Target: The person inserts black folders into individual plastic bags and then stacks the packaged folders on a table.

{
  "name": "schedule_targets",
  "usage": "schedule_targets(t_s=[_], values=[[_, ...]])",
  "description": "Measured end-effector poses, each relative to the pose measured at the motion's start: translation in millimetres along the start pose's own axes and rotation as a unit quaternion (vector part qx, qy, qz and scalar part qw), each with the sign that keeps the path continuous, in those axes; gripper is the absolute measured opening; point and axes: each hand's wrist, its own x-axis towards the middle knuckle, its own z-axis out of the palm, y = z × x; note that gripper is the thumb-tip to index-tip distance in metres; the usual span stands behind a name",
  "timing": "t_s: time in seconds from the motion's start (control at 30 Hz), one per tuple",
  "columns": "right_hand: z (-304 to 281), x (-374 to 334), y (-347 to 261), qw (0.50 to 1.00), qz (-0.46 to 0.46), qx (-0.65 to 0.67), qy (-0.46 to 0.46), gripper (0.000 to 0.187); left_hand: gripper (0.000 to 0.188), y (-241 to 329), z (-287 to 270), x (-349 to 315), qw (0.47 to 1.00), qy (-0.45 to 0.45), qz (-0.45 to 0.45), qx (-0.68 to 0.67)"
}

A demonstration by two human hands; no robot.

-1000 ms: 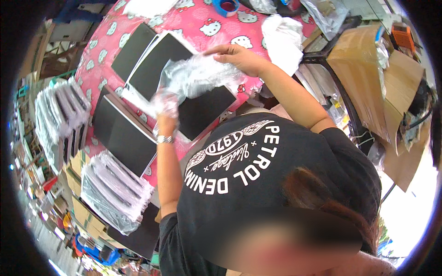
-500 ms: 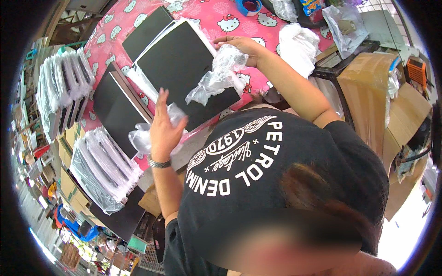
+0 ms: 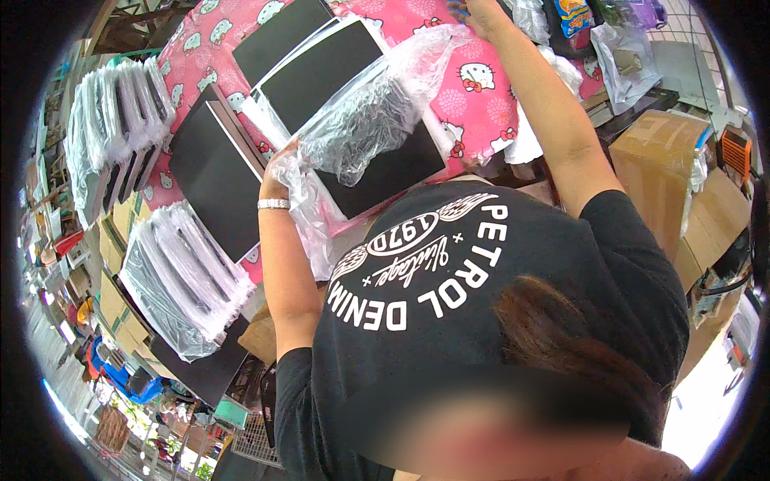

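Forearms (image 3: 290,264) reach wide apart: the left one runs nearly straight up to the left hand (image 3: 277,178), the right one slants up and leftward to the right hand (image 3: 484,18) at the top edge. The left hand is at the corner of clear film (image 3: 373,124), touching it; one finger shows, bent over, but film covers the rest, so I cannot tell whether they pinch it. The right hand's fingers point left beside a blue item (image 3: 458,10); the edge cuts them off, so their grip cannot be told.

Film lies crumpled diagonally across the black panel (image 3: 325,76), hiding its middle, with one end hanging below the left hand and the other close to the right. White sheets (image 3: 273,119) poke out from under that panel. The right forearm blocks part of a white bag (image 3: 525,136).

On the pink cloth (image 3: 491,120), three black panel faces show: this one, one behind it, one to the left. Two wrapped stacks (image 3: 188,272) stand at left; their pieces overlap too much to count. One tan box (image 3: 654,156) sits at right.
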Motion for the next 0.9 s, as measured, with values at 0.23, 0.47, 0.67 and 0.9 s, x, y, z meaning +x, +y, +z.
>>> schedule_targets(t_s=[0.23,0.47,0.67,0.9], values=[[66,-96,20,0.982,0.061,-0.143,-0.108,0.051,0.024,-5,-14,1,0.999,-0.009,0.011,-0.037],[180,-212,-29,0.903,-0.200,-0.302,-0.233,0.055,0.028,11,36,-28,0.995,-0.039,0.026,-0.083],[198,-214,3,0.885,-0.208,-0.262,-0.324,0.025,0.042,52,73,-108,0.836,-0.088,0.088,0.535],[189,-209,-32,0.841,0.115,0.033,-0.528,0.016,0.053,33,90,-123,0.928,-0.046,0.280,0.241]])
